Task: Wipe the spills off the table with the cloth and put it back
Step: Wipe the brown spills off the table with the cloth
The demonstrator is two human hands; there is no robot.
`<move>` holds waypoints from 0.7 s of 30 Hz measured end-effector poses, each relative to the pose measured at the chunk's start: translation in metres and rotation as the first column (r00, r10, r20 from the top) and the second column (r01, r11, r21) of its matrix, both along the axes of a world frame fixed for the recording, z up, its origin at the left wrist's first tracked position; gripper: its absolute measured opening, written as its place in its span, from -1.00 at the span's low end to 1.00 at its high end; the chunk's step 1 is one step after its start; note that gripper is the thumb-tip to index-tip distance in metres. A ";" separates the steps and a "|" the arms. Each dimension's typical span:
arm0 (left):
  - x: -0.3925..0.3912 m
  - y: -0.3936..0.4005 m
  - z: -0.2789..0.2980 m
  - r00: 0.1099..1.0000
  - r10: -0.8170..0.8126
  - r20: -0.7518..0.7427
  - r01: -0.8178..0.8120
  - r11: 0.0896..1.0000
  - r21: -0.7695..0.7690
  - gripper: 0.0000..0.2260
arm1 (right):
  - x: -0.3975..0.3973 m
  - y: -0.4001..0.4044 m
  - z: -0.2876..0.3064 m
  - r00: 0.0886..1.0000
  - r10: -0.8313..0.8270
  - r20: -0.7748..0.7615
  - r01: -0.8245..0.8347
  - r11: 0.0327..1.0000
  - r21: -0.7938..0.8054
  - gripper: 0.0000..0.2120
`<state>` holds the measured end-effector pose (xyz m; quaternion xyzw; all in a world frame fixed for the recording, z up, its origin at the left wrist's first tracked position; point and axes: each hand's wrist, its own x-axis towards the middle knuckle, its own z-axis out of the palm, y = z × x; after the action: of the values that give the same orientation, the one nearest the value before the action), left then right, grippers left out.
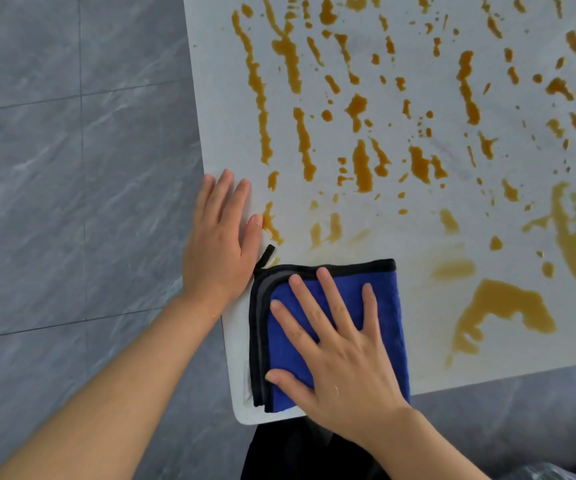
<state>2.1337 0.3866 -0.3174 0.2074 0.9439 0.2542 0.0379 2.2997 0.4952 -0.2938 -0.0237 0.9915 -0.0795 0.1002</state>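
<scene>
Single head view looks steeply down, close over the table (pixel 231 109) corner

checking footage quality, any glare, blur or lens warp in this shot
Head view: soft even light, no hard glare on the table, only faint shadows under the right hand on the cloth; spills sharp; wide-angle bend along the table's left edge beside the left hand.

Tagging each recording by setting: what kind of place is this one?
Probably an indoor room, home or workspace; I can't narrow it further. A white table streaked with orange-brown spills stands on a grey marble-look tiled floor, and the right hand presses a folded blue cloth flat.
</scene>
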 end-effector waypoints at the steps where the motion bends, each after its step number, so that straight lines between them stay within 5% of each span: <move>1: 0.000 0.000 0.000 1.000 -0.004 -0.003 0.004 1.000 0.004 -0.55 | 0.001 -0.001 -0.001 1.000 -0.007 -0.003 0.007 1.000 0.007 -0.34; 21: -0.001 0.000 0.001 1.000 -0.030 -0.008 0.030 1.000 0.003 -0.53 | -0.007 -0.023 -0.007 0.997 -0.052 -0.054 0.050 0.998 -0.030 -0.36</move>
<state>2.1324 0.3867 -0.3160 0.2225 0.9405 0.2542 0.0374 2.2923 0.4720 -0.3006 -0.0020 0.9929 -0.0956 0.0706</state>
